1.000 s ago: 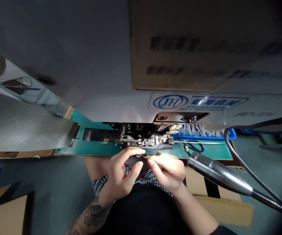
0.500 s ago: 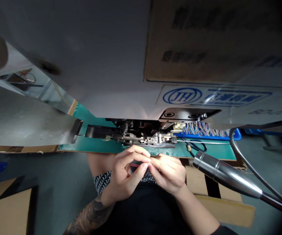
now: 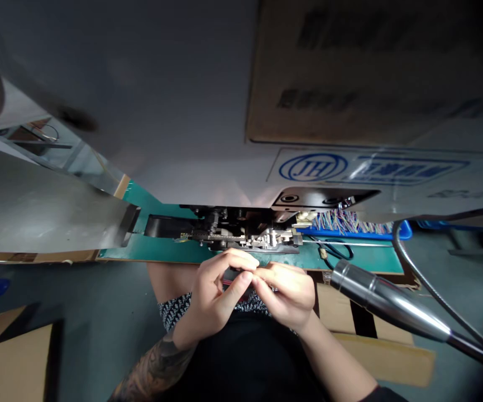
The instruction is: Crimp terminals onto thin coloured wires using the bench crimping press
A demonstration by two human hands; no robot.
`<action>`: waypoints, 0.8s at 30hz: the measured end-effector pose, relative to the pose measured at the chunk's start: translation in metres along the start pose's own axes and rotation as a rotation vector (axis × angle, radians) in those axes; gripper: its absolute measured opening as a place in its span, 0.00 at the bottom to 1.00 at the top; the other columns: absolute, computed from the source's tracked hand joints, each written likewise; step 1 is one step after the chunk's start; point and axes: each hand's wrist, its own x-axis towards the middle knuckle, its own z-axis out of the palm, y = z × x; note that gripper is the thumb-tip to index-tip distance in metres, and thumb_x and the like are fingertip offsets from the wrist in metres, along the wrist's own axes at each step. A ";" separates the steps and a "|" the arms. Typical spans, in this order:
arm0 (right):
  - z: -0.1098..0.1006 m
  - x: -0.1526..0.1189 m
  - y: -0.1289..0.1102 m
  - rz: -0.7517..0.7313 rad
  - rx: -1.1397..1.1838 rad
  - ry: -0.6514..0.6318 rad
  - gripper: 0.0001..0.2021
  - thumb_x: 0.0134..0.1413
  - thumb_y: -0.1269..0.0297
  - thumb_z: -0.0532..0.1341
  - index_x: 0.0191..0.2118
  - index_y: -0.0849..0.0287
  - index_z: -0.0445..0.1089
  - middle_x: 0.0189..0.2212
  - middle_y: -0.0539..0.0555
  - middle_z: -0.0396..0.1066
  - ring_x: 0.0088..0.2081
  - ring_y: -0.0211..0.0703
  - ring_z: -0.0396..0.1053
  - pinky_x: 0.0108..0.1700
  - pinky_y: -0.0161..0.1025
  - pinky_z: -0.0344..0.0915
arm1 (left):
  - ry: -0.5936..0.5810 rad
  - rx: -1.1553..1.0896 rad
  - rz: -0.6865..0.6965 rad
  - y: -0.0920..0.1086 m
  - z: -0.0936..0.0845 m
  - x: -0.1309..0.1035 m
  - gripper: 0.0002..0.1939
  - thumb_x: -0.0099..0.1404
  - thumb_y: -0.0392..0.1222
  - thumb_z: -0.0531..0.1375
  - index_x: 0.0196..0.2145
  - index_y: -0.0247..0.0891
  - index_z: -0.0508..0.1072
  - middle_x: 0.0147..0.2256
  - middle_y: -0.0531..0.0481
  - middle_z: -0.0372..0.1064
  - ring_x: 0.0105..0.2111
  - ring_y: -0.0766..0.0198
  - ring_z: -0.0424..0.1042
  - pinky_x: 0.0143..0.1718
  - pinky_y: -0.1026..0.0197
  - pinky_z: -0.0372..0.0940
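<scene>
My left hand (image 3: 216, 293) and my right hand (image 3: 286, 290) meet fingertip to fingertip just in front of the machine's metal mechanism (image 3: 258, 237). Thin reddish wires (image 3: 227, 282) show inside the curl of my left hand, whose thumb and fingers pinch them. The right thumb and index finger are pressed together at the same spot; what they grip is too small to make out. Both hands are over my lap, at the near edge of the green bench top (image 3: 166, 251).
The large machine housing (image 3: 182, 111) hangs over the bench. A blue tray (image 3: 360, 234) of many coloured wires lies behind on the right. A metal lamp-like tube (image 3: 392, 301) reaches in from the right, beside a cable. Cardboard (image 3: 19, 363) lies at lower left.
The fingertips have shifted slightly against each other, and a little more of the dark gap between the left thumb and fingers shows. The view has moved very slightly.
</scene>
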 end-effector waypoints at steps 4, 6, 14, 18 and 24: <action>0.002 0.002 0.001 0.440 0.210 0.114 0.08 0.67 0.65 0.69 0.34 0.54 0.83 0.19 0.48 0.73 0.20 0.40 0.68 0.24 0.38 0.67 | -0.114 0.319 -0.012 -0.010 -0.009 0.003 0.16 0.72 0.38 0.65 0.56 0.38 0.79 0.47 0.43 0.84 0.46 0.54 0.84 0.50 0.54 0.78; 0.006 0.005 0.001 0.660 0.357 0.171 0.10 0.66 0.59 0.70 0.34 0.55 0.83 0.18 0.48 0.72 0.19 0.39 0.65 0.22 0.37 0.64 | -0.123 0.442 0.021 -0.016 -0.008 0.004 0.07 0.74 0.37 0.63 0.46 0.38 0.82 0.39 0.46 0.85 0.37 0.58 0.84 0.41 0.59 0.77; 0.023 0.015 0.002 0.869 0.578 0.271 0.21 0.64 0.50 0.72 0.24 0.57 0.78 0.14 0.45 0.65 0.16 0.33 0.56 0.20 0.34 0.55 | 0.115 0.660 0.243 -0.030 0.012 0.003 0.10 0.76 0.33 0.59 0.44 0.36 0.82 0.39 0.44 0.86 0.35 0.57 0.86 0.38 0.60 0.78; 0.029 0.015 0.003 0.930 0.662 0.323 0.20 0.61 0.49 0.73 0.25 0.59 0.79 0.13 0.45 0.64 0.15 0.32 0.53 0.19 0.33 0.52 | 0.121 0.654 0.230 -0.028 0.011 0.003 0.10 0.76 0.33 0.60 0.44 0.36 0.82 0.36 0.45 0.86 0.33 0.59 0.85 0.37 0.61 0.79; 0.034 0.016 0.000 0.955 0.734 0.378 0.23 0.61 0.49 0.74 0.22 0.59 0.74 0.12 0.44 0.62 0.15 0.31 0.51 0.20 0.34 0.49 | 0.143 0.659 0.229 -0.025 0.011 0.003 0.09 0.75 0.33 0.60 0.43 0.35 0.82 0.35 0.45 0.86 0.31 0.60 0.85 0.35 0.62 0.78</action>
